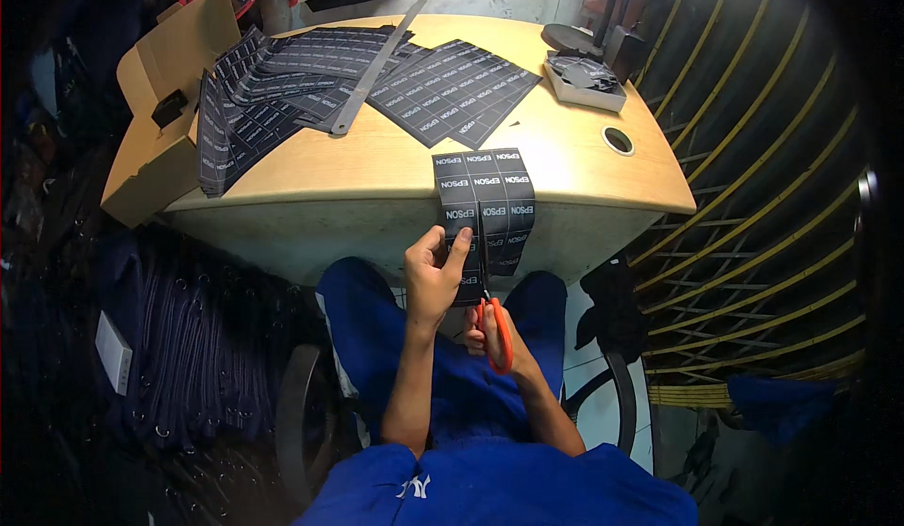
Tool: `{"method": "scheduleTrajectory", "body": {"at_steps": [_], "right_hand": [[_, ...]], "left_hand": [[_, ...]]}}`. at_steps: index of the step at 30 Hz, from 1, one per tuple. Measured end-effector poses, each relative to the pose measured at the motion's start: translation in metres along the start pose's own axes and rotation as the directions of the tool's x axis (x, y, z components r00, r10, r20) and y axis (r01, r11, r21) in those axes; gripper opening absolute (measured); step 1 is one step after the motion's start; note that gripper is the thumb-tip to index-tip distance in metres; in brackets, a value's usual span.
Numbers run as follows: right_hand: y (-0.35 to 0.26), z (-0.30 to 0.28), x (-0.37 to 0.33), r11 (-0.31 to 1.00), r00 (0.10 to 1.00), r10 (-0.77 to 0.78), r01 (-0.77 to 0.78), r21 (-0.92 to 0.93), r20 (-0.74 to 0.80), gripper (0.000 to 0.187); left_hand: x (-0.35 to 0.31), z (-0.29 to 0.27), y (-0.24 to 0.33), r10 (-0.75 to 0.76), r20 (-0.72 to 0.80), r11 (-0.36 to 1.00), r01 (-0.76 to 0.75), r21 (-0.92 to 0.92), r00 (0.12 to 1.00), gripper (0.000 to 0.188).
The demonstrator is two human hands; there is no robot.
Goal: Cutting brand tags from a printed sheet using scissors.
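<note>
- The left hand (433, 276) pinches the dark printed sheet (483, 185) left of the scissors, thumb on top, apparently steadying it beside the cut.
- The right hand (518, 342) is closed around the orange handles of the scissors (506, 349); the blades point away from the body, likely so the cut runs lengthwise.
- The sheet reaches past the near edge of the table (574, 163), above the lap, probably giving the lower blade room; whether its far end touches the tabletop, I cannot tell.
- Toward the far edge, a metal ruler (378, 69) lies across other sheets (461, 88), perhaps weighing them down.
- A cardboard box (141, 185) stands open at the left end, against those sheets.
- Near the right edge, a white tray (593, 101) keeps dark pieces (586, 74) together.
</note>
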State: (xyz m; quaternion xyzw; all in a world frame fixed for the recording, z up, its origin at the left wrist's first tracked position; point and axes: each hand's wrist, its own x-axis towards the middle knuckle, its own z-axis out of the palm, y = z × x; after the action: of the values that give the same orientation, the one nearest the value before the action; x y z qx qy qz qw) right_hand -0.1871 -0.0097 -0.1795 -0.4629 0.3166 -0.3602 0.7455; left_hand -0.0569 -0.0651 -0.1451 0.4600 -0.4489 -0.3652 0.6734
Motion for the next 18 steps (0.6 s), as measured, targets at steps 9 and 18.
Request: {"method": "scheduleTrajectory", "body": {"at_steps": [9,18], "right_hand": [[0.0019,0.0001,0.0012,0.999,1.0,-0.008,0.007,-0.034,-0.023,0.05],[-0.0007,-0.0003,0.0001,0.999,0.999,0.009,-0.01,-0.041,-0.034,0.05]], "left_hand": [[-0.0022,0.0043,0.0044,-0.022,-0.005,1.0,0.022,-0.019,1.0,0.042],[-0.0022,0.0041,0.0027,-0.021,-0.005,1.0,0.021,-0.013,1.0,0.042]]}}
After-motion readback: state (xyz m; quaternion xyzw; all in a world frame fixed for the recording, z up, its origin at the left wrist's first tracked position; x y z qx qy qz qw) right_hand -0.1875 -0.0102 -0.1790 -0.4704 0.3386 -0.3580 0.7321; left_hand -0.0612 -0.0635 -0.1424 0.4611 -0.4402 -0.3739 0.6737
